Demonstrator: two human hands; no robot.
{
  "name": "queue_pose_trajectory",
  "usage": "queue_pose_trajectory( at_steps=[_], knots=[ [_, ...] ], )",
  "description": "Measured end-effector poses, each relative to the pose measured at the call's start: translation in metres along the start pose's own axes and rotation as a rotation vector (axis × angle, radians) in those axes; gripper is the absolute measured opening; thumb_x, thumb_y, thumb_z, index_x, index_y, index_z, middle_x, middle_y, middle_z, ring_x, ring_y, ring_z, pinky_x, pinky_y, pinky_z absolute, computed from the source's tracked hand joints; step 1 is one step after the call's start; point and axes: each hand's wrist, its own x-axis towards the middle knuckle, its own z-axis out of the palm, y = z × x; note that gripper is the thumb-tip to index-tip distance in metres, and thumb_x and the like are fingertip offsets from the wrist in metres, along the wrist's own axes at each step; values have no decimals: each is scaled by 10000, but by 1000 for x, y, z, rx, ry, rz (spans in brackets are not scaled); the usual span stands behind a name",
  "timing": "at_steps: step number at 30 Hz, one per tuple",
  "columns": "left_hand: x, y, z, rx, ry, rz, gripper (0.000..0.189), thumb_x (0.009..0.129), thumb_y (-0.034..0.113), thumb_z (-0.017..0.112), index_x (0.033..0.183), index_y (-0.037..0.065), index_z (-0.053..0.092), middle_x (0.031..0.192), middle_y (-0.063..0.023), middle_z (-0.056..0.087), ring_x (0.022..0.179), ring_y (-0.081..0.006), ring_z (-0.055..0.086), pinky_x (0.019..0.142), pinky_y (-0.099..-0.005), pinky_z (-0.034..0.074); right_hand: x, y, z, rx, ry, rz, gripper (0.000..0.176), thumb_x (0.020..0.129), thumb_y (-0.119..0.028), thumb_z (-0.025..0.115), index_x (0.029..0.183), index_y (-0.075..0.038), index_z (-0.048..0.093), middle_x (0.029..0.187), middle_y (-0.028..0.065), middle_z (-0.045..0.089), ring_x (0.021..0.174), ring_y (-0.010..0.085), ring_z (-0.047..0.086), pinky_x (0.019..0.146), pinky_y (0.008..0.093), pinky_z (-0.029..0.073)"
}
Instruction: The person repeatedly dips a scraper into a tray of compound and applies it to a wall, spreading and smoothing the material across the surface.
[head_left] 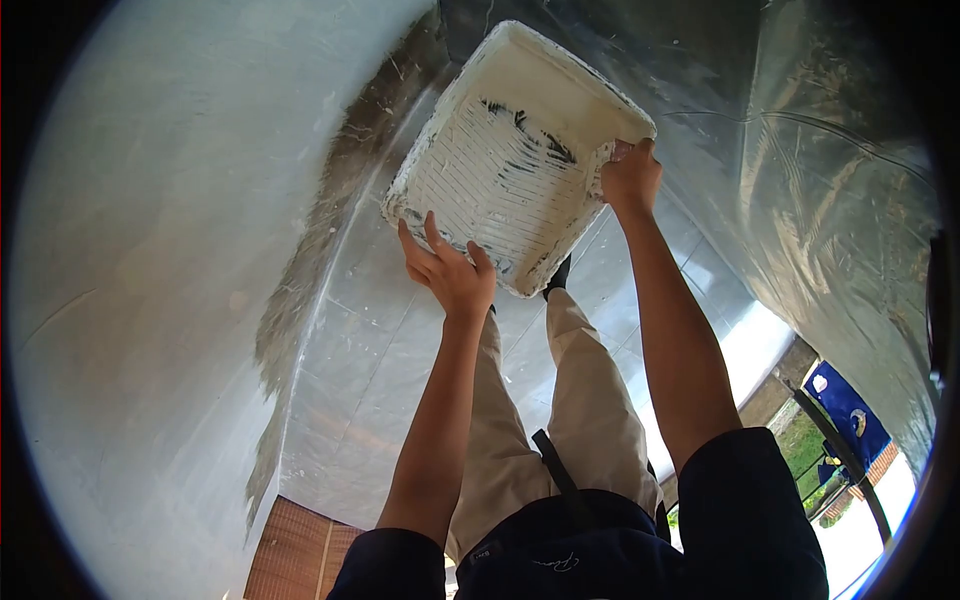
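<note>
Closest in, two bare forearms run out from dark sleeves (745, 510), with pale trousers (590, 390) between and below them.

The left hand (450, 272) grasps the tray (560, 95) at its near corner. The fingers (432, 238) are spread flat on the ribbed slope, and the thumb seems to hook the lip. The right hand (630, 175) is closed over the side rim further along, on the opposite edge from the left. Both hands are clamped on the tray and neither is free.

Taking two opposite edges probably keeps so wide and shallow a thing from twisting or tipping. The left hand's open, spread fingers look like bracing rather than squeezing, which suits a rim caked in white paint.

The tray hangs in the air in front of the legs, clear of the floor. A shoe (557, 275) shows just under its near edge, right beside the left-hand grip. The ribbed slope lies between the two hands, streaked with dark marks. The deeper well sits beyond both grips, at the far end. Carrying the well away from the body would keep any wet paint off the trousers. Whether the tray is level cannot be told.

Past the tray, shiny sheeting (380, 360) covers the floor. A white wall (150, 250) rises on the left-hand side. Out past the right arm there is a blue object (845, 410).
</note>
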Motion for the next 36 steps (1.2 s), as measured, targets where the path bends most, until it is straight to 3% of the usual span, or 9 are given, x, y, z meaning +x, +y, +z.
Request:
queue_pose_trajectory(
  at_steps=[6, 12, 14, 20, 27, 33, 36],
  knots=[
    [-10, 0, 4, -56, -29, -15, 784, 802, 76, 612, 1452, 39, 175, 1485, -302, 61, 1360, -481, 166, 1090, -574, 186, 9, 8, 10, -34, -10, -53, 358, 799, -75, 561, 1118, 48, 455, 925, 348, 635, 947, 502, 618, 838, 537, 506],
    [-16, 4, 9, -90, -50, -29, 789, 799, 67, 608, 1447, 16, 161, 1483, -323, 23, 1339, -525, 199, 1070, -595, 236, 14, 4, 4, 68, -44, -143, 319, 798, -64, 564, 1113, -16, 572, 1000, 282, 658, 969, 461, 623, 845, 502, 505],
    [-17, 6, 11, -150, -64, -112, 822, 793, 74, 612, 1451, 14, 123, 1479, -346, -5, 1350, -555, 162, 1070, -600, 247, 33, 10, 2, 79, 44, -401, 328, 792, -66, 585, 1117, -71, 626, 1026, 233, 669, 980, 422, 632, 842, 477, 512],
    [-17, 11, 20, -159, -54, -203, 864, 779, 75, 602, 1454, 11, 66, 1460, -397, -48, 1335, -597, 169, 1069, -620, 271, 64, 6, 0, 14, -99, -509, 353, 822, -18, 522, 1150, -99, 624, 1031, 212, 668, 977, 397, 635, 847, 442, 507],
    [-14, 13, 26, -165, -33, -225, 868, 768, 66, 587, 1448, -4, 53, 1439, -429, -58, 1329, -610, 169, 1062, -631, 273, 72, 6, 7, -41, -135, -476, 369, 831, -25, 536, 1176, -116, 628, 1061, 205, 668, 999, 394, 632, 858, 450, 505],
    [-17, 18, 33, -185, -50, -268, 863, 791, 95, 579, 1447, 5, 26, 1429, -467, -64, 1355, -631, 76, 1041, -673, 239, 78, 3, 6, -37, -218, -454, 364, 844, -48, 549, 1190, -120, 631, 1090, 187, 669, 1024, 378, 632, 882, 432, 499],
    [-15, 19, 33, -193, -82, -282, 855, 796, 101, 574, 1444, -7, 26, 1421, -476, -67, 1355, -637, 53, 1042, -679, 232, 85, 4, 12, -33, -241, -438, 413, 809, -92, 595, 1201, -212, 651, 1112, 145, 683, 1005, 328, 665, 863, 415, 534]
  ],
)
